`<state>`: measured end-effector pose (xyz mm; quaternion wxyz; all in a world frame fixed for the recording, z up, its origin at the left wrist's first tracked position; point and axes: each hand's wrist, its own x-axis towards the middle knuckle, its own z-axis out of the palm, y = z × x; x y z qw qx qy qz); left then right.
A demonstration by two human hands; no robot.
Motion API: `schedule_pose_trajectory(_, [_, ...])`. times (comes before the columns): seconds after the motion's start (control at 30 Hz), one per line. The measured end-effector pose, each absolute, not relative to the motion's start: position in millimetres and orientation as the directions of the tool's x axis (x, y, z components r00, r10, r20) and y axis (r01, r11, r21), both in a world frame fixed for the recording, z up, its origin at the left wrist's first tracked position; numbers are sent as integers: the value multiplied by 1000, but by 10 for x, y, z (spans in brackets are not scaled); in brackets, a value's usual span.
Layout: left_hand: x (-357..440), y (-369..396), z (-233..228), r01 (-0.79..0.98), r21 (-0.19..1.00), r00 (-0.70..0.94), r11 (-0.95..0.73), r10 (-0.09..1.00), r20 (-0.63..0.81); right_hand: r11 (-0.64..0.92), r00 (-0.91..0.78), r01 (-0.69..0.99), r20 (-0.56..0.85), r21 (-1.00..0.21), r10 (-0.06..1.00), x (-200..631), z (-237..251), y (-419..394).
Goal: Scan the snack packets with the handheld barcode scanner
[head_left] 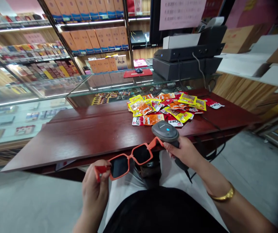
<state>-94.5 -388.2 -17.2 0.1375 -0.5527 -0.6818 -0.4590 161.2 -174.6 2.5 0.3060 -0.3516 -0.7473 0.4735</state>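
Head view: left hand (94,191) pinches orange sunglasses (129,158), right hand (184,150) grips scanner (165,132) (seemingly clear of the table edge (44,161)).

orange square sunglasses (130,159) | dark lenses, held level | grey barcode scanner (165,131) | upright, light on

Shop: stocked shelves (90,38), glass counter (56,87)

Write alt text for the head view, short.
Seen from above, a seated person's left hand holds orange square sunglasses by one temple while the right hand grips a grey barcode scanner touching the other end. Behind lie snack packets on a dark red wooden counter, with glass display cases beyond.
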Motion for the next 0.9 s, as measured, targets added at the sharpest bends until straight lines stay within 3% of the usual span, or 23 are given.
schedule_pose_trajectory(0.2, [-904, -3871, -274, 835, 551, -419, -15, 631, 653, 224, -609, 178, 71, -958, 790, 1556, -37, -1866])
schedule_pose_trajectory(0.5, [-921, -3907, -388, 752, 658, -527, 49, 643, 555, 387, -599, 277, 157, -879, 785, 1562, 138, -1758])
schedule_pose_trajectory(0.73, [-990, -3976, -540, 655, 754, -609, 50, 625, 488, 615, -632, 410, 277, -673, 724, 1519, 479, -1522])
schedule_pose_trajectory(0.9, [-1044, -4023, -621, 603, 792, -658, 91, 619, 430, 707, -700, 565, 206, -426, 684, 1423, 608, -1426])
